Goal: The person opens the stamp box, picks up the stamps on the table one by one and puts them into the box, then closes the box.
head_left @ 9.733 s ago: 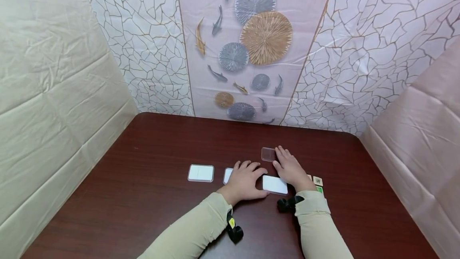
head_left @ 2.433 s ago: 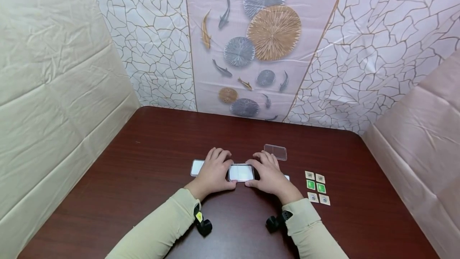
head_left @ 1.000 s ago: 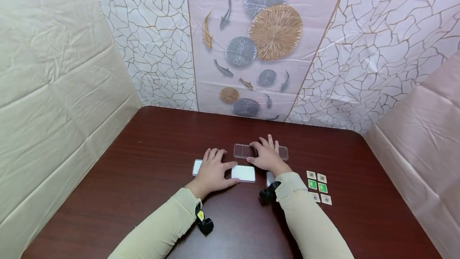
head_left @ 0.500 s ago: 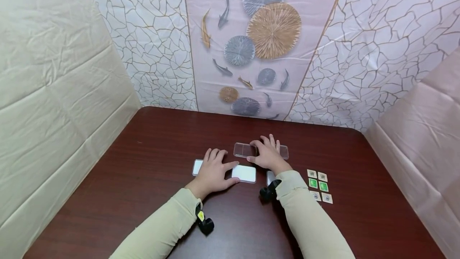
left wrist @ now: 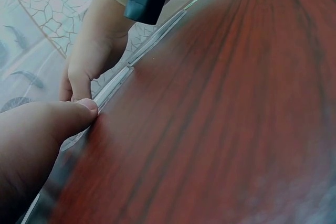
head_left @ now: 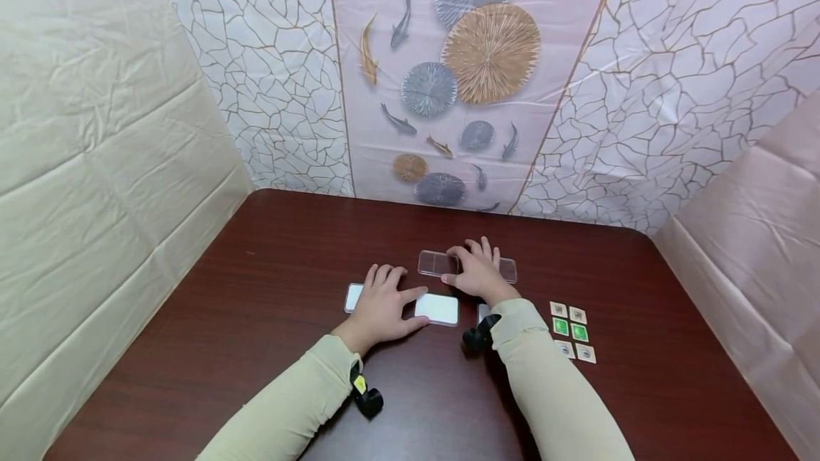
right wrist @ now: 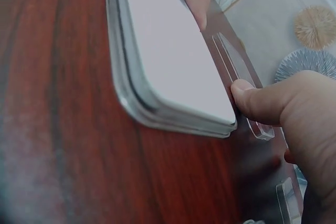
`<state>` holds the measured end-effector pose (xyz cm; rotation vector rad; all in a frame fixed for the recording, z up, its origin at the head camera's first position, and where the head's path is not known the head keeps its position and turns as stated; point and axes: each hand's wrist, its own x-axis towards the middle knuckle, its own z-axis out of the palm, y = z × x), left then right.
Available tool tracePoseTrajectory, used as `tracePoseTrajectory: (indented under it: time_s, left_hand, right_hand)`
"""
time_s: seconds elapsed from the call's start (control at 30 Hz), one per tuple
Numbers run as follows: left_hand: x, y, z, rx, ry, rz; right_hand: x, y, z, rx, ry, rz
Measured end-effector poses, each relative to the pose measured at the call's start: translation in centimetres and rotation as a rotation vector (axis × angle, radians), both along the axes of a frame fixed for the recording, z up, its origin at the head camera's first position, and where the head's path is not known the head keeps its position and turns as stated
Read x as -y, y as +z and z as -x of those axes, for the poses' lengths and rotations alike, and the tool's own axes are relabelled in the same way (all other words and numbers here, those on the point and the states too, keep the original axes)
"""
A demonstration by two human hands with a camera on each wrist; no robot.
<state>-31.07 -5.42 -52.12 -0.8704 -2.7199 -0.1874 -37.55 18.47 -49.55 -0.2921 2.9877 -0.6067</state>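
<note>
In the head view my left hand (head_left: 381, 308) holds the left end of the middle clear plastic card case (head_left: 437, 309), its thumb and index finger at the corners. A white card surface fills that case. Behind it, my right hand (head_left: 479, 274) spans the right end of a clear plastic lid (head_left: 433, 263), thumb at the front edge and index finger at the back. In the right wrist view the thumb (right wrist: 252, 95) touches the lid's edge, beside the thick case with white contents (right wrist: 173, 51). The lid lies on the table.
Another clear lid (head_left: 508, 270) lies partly behind my right hand. A second white card case (head_left: 353, 297) is half hidden by my left hand, and a third case (head_left: 483, 313) by my right wrist. Several small picture squares (head_left: 570, 331) lie in rows at right.
My right hand has moved from the middle case to behind it, and a second clear lid now lies there beside the first. During the last second both hands stay nearly still.
</note>
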Motion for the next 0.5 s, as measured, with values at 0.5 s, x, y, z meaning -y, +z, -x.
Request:
tracePoseTrajectory:
  time_s: [0.5]
  left_hand:
    - [0.03,-0.01,-0.09,0.03,-0.004,-0.004]
  right_hand:
    - [-0.06,-0.19,0.49,-0.012,0.001,-0.012]
